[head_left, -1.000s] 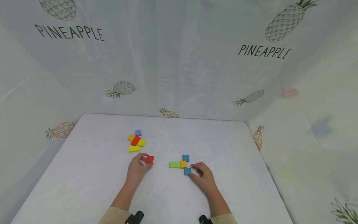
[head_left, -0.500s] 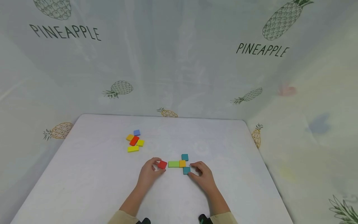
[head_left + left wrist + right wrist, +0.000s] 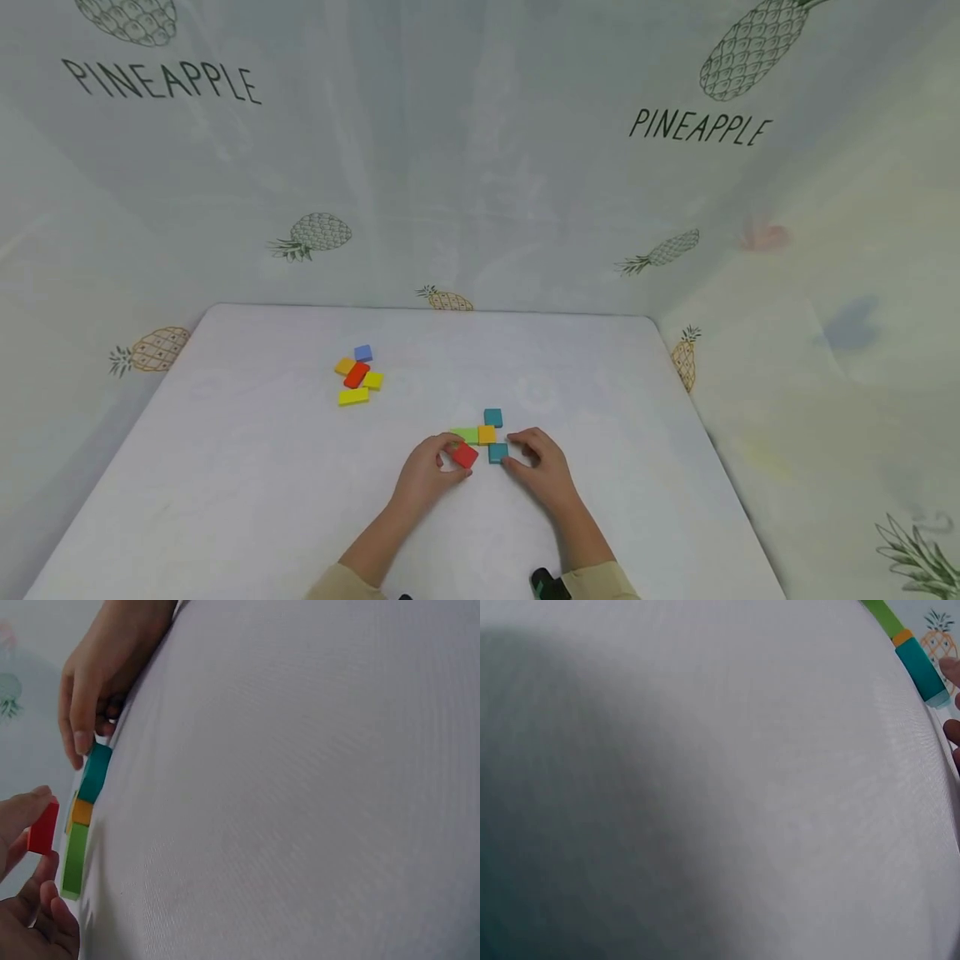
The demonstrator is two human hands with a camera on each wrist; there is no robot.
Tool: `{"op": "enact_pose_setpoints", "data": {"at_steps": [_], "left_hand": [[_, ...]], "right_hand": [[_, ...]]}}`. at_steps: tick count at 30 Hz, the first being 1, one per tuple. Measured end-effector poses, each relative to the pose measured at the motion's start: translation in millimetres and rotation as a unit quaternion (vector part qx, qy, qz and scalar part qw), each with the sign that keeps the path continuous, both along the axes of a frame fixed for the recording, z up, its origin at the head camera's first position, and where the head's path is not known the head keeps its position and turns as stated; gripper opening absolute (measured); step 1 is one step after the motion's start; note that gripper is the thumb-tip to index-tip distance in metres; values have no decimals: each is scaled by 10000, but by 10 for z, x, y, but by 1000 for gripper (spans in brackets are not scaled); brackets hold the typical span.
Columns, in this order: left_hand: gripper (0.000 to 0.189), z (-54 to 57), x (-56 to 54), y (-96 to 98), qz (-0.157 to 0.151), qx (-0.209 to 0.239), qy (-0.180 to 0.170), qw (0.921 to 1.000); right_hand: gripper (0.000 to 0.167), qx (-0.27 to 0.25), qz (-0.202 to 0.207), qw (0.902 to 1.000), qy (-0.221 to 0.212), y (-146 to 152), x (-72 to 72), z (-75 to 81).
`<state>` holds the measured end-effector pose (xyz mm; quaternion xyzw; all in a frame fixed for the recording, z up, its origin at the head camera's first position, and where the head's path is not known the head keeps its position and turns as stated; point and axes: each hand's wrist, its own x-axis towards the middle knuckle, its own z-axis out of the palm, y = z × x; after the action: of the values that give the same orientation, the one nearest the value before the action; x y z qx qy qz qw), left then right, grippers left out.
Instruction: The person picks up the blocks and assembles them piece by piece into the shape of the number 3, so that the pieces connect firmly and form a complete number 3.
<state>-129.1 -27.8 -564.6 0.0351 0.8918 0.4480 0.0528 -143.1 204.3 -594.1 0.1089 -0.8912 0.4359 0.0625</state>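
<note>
My left hand point(image 3: 427, 473) pinches a red block point(image 3: 465, 455) between thumb and fingers. The red block overlaps the near left part of a light green block point(image 3: 470, 435), and the left wrist view shows it raised beside that block. An orange block point(image 3: 487, 434) adjoins the green one's right end. One teal block point(image 3: 492, 417) lies at the orange block's far side, and a second teal block point(image 3: 498, 453) at its near side. My right hand point(image 3: 546, 473) has its thumb tip at the near teal block, with the index finger apart from it.
On the white table point(image 3: 262, 467), farther left, lies a loose group: a blue block point(image 3: 363, 353), an orange-yellow block point(image 3: 345, 367), another red block point(image 3: 357, 375) and two yellow blocks point(image 3: 353, 397). A pineapple-print cloth point(image 3: 450, 167) hangs behind the table.
My left hand has carried the red block rightward and nearer, from left of the green block to over its near side. The right hand has stayed by the near teal block.
</note>
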Motion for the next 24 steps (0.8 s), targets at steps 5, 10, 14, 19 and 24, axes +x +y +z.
{"op": "enact_pose_setpoints", "data": {"at_steps": [5,10,14,19,24], "left_hand": [[48,30,27,79,-393,-96,-43,9992],[44,33,27,132,-820,-122,-37,9965],[43,-8,21,173,-1005,-267,-57,9946],[43,-47,20,216,-1135,-609,-40,9917],[43,-20,44,235,-1191,-733,27,9902]], "right_hand": [[30,11,-2,10000,-37,0,-4,9],[30,-55,13,10000,25,2,-5,6],[29,-47,41,9999,127,6,-8,8],[28,-29,50,9999,87,7,-11,22],[28,-10,-29,10000,-53,1,-5,29]]}}
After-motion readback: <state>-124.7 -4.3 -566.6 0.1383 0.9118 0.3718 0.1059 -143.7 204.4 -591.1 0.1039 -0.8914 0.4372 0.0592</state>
